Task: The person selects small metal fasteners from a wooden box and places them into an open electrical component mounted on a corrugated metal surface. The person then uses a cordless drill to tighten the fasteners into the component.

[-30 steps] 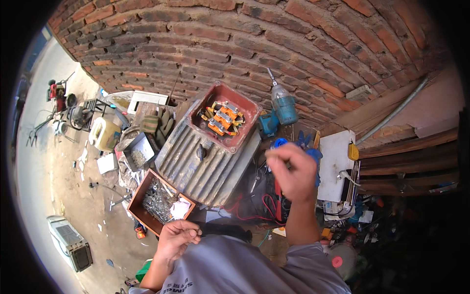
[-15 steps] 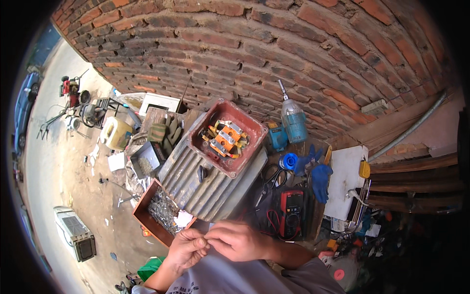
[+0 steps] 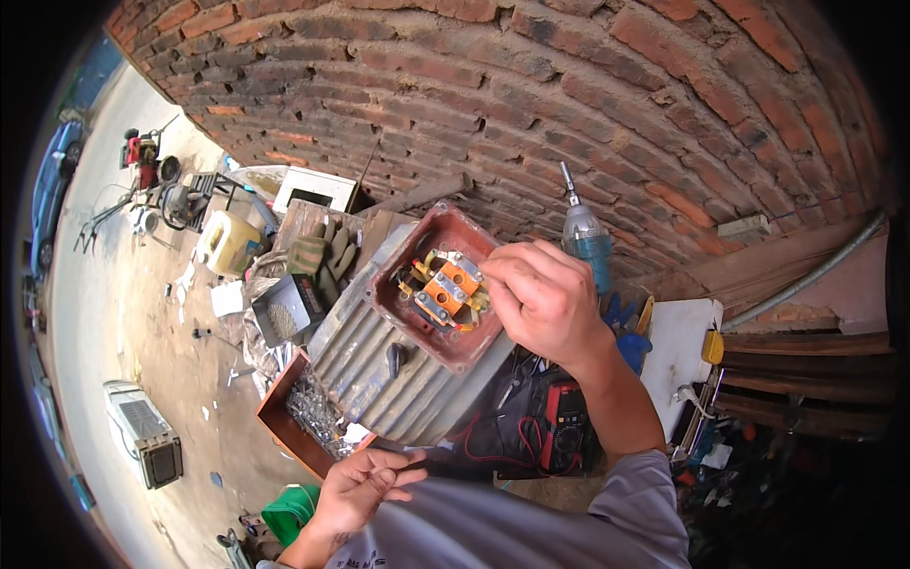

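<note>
My right hand (image 3: 548,302) reaches over the right edge of a reddish metal terminal box (image 3: 466,228), its thumb and fingertips pinched together. They meet beside an orange terminal block (image 3: 444,292) with metal links and yellow-sleeved wire ends. Anything between those fingertips is too small to make out. The box sits on a grey ribbed motor housing (image 3: 346,353). Low in front of my body, my left hand (image 3: 358,491) is half curled, thumb against fingers; what it holds, if anything, cannot be made out. A small dark piece (image 3: 395,358) lies on the ribs.
An orange-brown tray (image 3: 282,406) of small metal hardware stands left of my hands. A red-and-black multimeter (image 3: 569,427) lies at right, below a blue-grey impact wrench (image 3: 588,242). Gloves (image 3: 332,258) and a grey box (image 3: 282,308) lie at left. A brick wall (image 3: 427,104) rises behind.
My hands were together near my body. The right one has moved up and away to the terminal block; the left has stayed low, with its fingers a little looser.
</note>
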A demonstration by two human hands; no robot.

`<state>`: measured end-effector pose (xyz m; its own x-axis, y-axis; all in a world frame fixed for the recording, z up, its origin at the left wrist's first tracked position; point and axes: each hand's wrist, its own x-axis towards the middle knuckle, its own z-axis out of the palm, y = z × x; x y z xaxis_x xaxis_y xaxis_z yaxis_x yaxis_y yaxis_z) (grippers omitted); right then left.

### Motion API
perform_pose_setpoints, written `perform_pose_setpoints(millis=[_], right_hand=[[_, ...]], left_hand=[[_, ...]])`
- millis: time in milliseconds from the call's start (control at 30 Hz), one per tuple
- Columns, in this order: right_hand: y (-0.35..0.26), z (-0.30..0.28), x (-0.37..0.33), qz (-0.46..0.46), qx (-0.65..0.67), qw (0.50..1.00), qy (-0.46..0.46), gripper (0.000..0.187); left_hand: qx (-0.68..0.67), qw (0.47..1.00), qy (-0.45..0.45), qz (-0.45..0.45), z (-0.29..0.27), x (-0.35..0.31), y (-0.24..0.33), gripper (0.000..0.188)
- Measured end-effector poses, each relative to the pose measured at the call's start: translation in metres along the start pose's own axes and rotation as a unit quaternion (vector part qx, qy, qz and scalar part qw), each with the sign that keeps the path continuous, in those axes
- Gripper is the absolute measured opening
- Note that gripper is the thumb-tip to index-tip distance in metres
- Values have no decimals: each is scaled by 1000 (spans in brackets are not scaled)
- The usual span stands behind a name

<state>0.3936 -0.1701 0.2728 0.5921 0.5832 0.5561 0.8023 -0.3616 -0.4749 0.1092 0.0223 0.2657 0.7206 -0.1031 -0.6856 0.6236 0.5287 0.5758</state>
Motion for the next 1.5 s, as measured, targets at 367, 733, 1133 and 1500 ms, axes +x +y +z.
perform_pose_setpoints(millis=[367, 733, 1133, 1500], right_hand=[[11, -18, 20, -64, 17, 985, -160, 7], [-16, -32, 19, 1, 63, 998, -25, 16], [-80, 0, -69, -16, 238, 971, -23, 30], [-71, 7, -87, 24, 280, 953, 111, 34]], left_hand=[[-16, 998, -31, 52, -11, -3, -1, 19], [-136, 982, -71, 111, 7, 4, 9, 27], [-140, 972, -103, 157, 78, 26, 44, 49], [53, 992, -17, 116, 103, 33, 73, 40]])
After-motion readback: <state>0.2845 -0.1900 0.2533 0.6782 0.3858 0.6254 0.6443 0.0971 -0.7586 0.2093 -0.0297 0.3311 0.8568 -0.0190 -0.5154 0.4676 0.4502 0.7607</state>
